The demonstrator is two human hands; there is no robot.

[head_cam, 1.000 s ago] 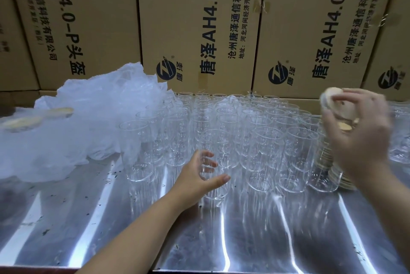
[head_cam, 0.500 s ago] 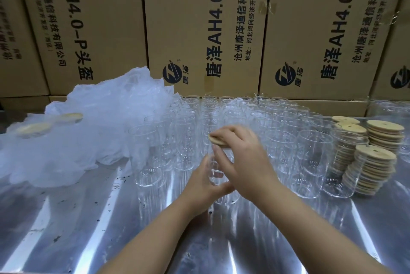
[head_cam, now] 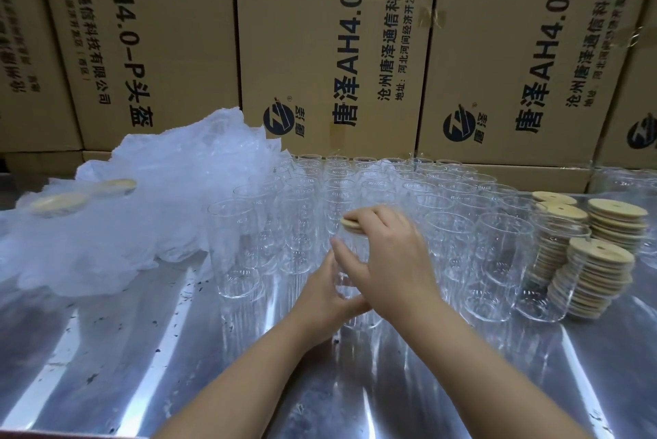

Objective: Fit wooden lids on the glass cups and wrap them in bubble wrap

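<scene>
The left hand is wrapped round the lower part of a glass cup that stands upright on the shiny metal counter, fingers curled against its wall. The right hand comes over the top of that cup, fingers bent over a wooden lid and gripping it at the cup's rim, thumb pointing down the glass. Whether the lid is fully seated cannot be told, since the fingers cover most of it.

Behind the held cup and to both sides stand the other cups, a dense block of clear empty glasses in rows, all without lids. Well to the right of the held cup, past the block, are the lid stacks, several leaning piles of round wooden discs. To the left of the held cup lies a crumpled heap of bubble wrap, with two pale wooden discs showing in it. Beyond everything rises a wall of printed cardboard boxes
</scene>
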